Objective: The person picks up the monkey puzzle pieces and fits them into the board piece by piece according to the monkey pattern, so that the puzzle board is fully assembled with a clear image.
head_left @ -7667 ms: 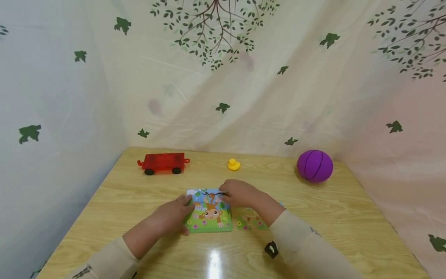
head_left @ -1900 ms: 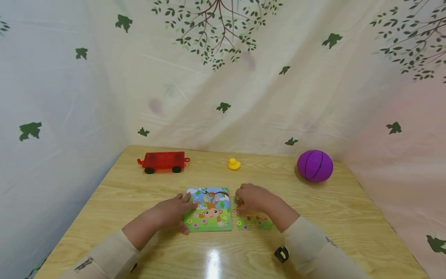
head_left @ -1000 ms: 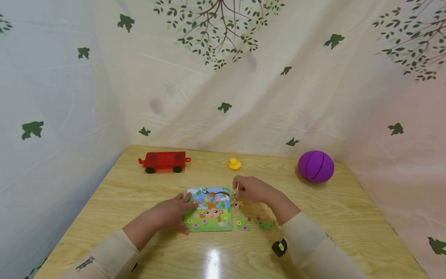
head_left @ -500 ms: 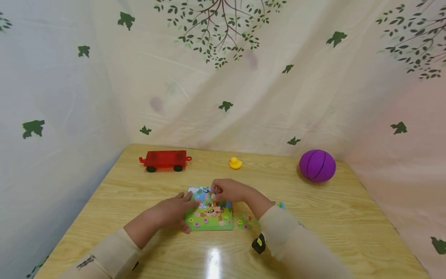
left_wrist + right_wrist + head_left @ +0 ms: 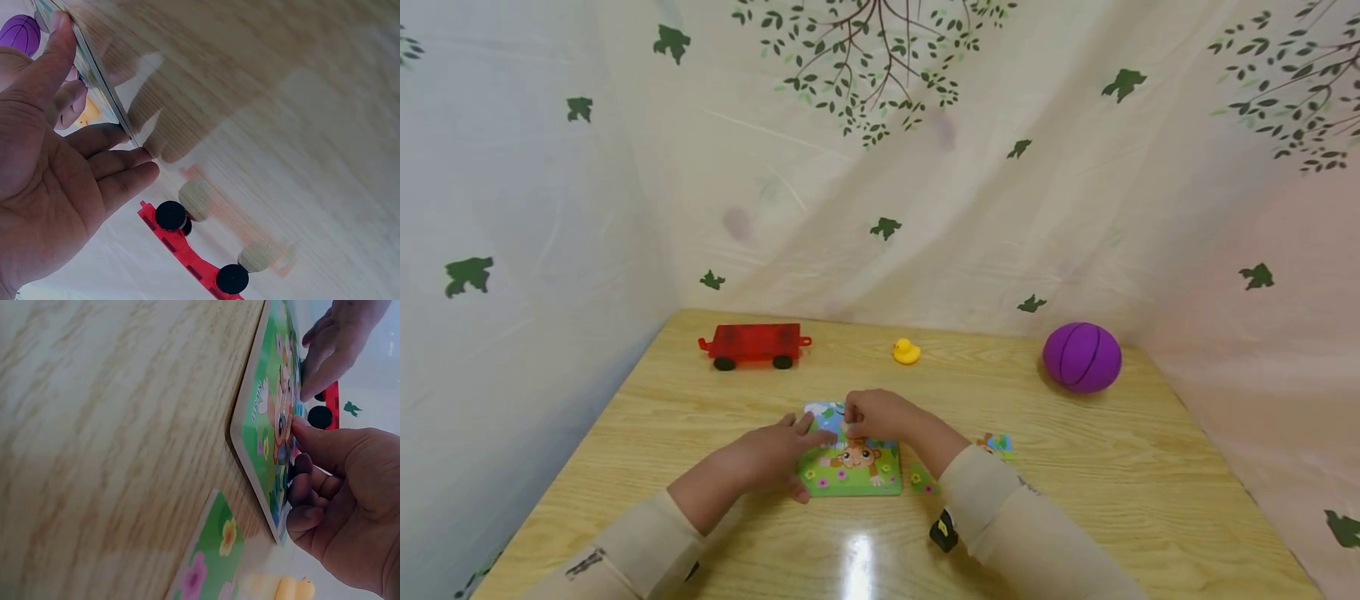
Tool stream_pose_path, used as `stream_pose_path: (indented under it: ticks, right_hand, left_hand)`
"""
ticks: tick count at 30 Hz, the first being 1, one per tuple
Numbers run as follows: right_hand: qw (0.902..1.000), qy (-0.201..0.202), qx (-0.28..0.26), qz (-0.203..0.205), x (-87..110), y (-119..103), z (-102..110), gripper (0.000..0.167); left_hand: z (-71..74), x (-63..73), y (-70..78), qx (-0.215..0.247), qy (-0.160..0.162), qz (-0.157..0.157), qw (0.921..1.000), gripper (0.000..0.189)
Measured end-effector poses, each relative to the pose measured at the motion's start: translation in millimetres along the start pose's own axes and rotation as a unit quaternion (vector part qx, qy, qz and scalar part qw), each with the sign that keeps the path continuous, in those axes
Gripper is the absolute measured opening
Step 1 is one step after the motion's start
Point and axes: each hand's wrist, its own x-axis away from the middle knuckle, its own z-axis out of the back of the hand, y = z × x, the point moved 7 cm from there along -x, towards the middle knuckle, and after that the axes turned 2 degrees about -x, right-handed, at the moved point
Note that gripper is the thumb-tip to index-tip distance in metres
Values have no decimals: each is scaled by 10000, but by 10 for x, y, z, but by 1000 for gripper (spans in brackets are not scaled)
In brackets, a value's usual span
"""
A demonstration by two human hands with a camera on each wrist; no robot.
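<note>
A square puzzle board (image 5: pixel 850 483) with a hanging monkey picture lies at mid-table. My left hand (image 5: pixel 767 457) rests at its left edge, fingers straight and spread, the index reaching over the picture. Above the board's upper half, my right hand (image 5: pixel 883 415) curls its fingers and pinches a small puzzle piece, mostly hidden by the fingers. In the right wrist view the thumb (image 5: pixel 312 434) tip sits right at the board's surface. Loose pieces lie right of the board: a green flowered puzzle piece (image 5: pixel 922 481) and a blue-and-green puzzle piece (image 5: pixel 1002 443), partly behind the right forearm.
Along the back of the table stand a red toy wagon (image 5: pixel 756 343), a yellow rubber duck (image 5: pixel 906 352) and a purple ball (image 5: pixel 1082 357). A printed cloth backdrop (image 5: pixel 820 208) hangs behind. A black strap (image 5: pixel 943 531) hangs at the right wrist.
My right hand has gone from the loose pieces leftward to the board with a puzzle piece, then shifted slightly further left over the picture. The left hand has stayed at the board's edge.
</note>
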Motion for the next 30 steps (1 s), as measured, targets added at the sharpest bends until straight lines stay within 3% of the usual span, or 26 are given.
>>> stream_pose_path:
  ticks: [13,17,23,30]
  right_hand:
    - [9994,177,290,-40,-12,23,-33,13]
    - [9998,185,-83,89,19,48,-23,10]
    - [9976,409,-492,282,212,180,154,12]
    - [9962,820,-226,-195,574,568,474,20]
  left_hand:
    - [-11,7,31,-117,-76,-27,9999,86]
    - [-22,5,19,-128,-106,0,9999,86]
    - [-24,9,44,-171,-151,10,9997,85]
    - [-31,-9,59,-184,-135,19,9997,86]
